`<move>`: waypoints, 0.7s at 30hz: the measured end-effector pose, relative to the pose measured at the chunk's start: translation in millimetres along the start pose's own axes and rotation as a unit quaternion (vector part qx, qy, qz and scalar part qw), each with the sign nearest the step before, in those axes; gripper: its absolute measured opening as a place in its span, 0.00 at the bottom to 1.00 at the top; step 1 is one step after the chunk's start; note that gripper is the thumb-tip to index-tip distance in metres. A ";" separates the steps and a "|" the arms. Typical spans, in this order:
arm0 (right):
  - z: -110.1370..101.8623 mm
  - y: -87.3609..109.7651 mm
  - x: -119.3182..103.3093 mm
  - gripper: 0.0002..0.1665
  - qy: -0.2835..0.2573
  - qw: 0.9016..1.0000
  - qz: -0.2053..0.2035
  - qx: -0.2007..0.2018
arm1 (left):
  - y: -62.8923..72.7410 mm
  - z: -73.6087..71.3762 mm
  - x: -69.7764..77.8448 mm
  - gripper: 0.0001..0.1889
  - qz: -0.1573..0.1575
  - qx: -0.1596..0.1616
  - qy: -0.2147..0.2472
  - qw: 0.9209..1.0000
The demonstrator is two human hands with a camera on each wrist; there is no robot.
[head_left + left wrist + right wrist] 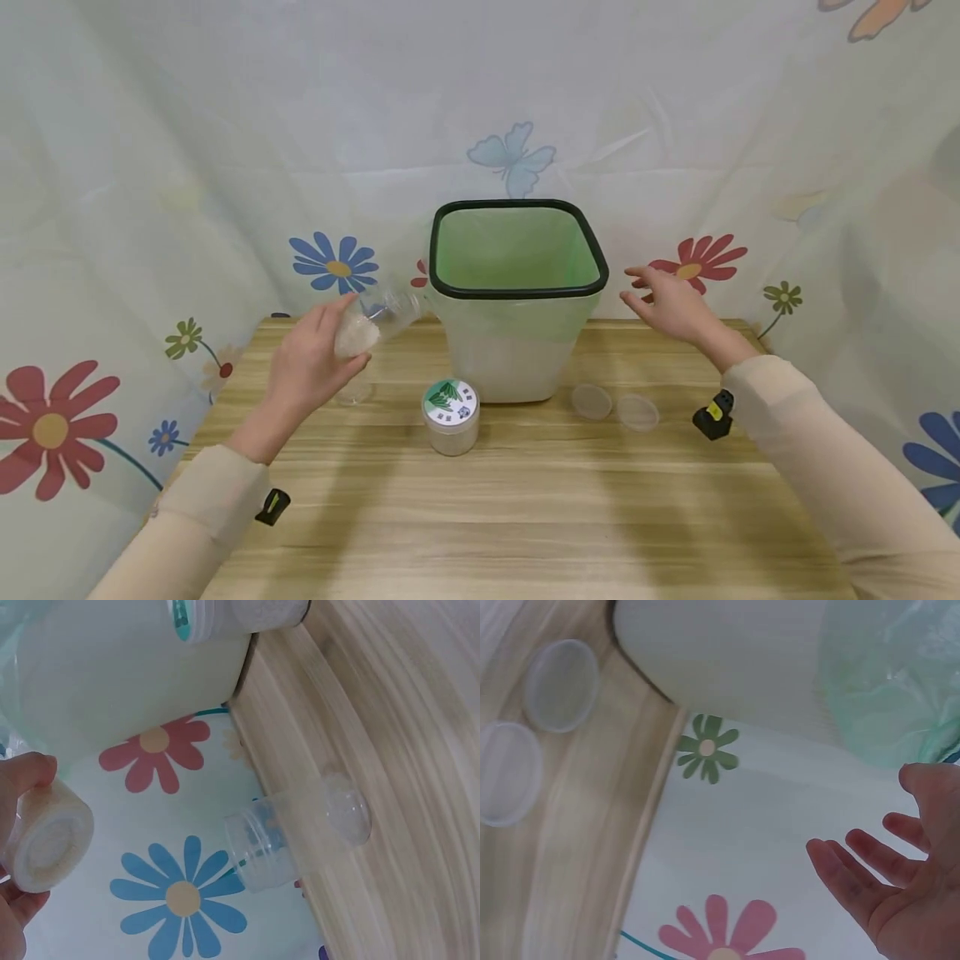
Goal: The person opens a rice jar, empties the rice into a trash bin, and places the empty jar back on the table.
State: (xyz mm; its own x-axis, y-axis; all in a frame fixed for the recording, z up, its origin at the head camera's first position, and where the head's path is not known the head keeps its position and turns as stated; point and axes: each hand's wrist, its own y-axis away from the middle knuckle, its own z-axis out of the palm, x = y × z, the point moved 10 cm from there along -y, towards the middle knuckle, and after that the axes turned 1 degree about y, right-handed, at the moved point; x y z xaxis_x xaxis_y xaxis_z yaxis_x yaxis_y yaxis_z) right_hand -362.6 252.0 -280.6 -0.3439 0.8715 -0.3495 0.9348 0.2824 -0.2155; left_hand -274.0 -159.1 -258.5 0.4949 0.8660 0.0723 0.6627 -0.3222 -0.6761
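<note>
My left hand (pixel 306 358) grips a clear plastic jar (pixel 358 335) by its lower part, fingers and thumb around it. The jar is tilted over, its mouth toward the left side of the trash bin (pixel 510 367), and white material sits in its bottom end. In the left wrist view the jar's round base (pixel 54 840) faces the camera. A green bag (pixel 510 242) lines the bin under a black rim. My right hand (pixel 667 307) hovers just right of that rim, fingers loosely spread, holding nothing; the right wrist view shows its palm (pixel 911 922).
A second clear jar (pixel 300 832) stands on the table below my left hand. In front of the bin stands a closed jar (pixel 450 418) with a green-and-white lid. Two translucent lids (pixel 592 402) lie flat at right. A flower-patterned curtain (pixel 360 167) hangs behind.
</note>
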 end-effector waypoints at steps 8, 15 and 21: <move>-13.8 -12.9 -11.2 0.28 0.015 1.000 0.013 -0.011 | -16.0 -6.6 -3.8 0.43 0.011 0.011 -0.008 1.000; -25.3 -22.0 -19.6 0.30 -0.012 0.999 0.043 -0.028 | -32.0 -15.5 -6.3 0.42 0.004 0.005 -0.016 1.000; -34.3 -28.1 -30.3 0.32 -0.068 0.995 0.068 -0.039 | -43.9 -17.0 -7.5 0.42 -0.009 -0.031 -0.011 0.999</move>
State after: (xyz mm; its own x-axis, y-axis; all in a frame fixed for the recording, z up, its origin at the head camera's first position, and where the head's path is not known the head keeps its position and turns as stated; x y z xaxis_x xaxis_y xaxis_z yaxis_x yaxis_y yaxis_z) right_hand -375.4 231.4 -232.6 -0.2186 0.8431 -0.4914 0.9755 0.2017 -0.0879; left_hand -297.2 -157.9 -216.9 0.4710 0.8795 0.0680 0.7054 -0.3292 -0.6277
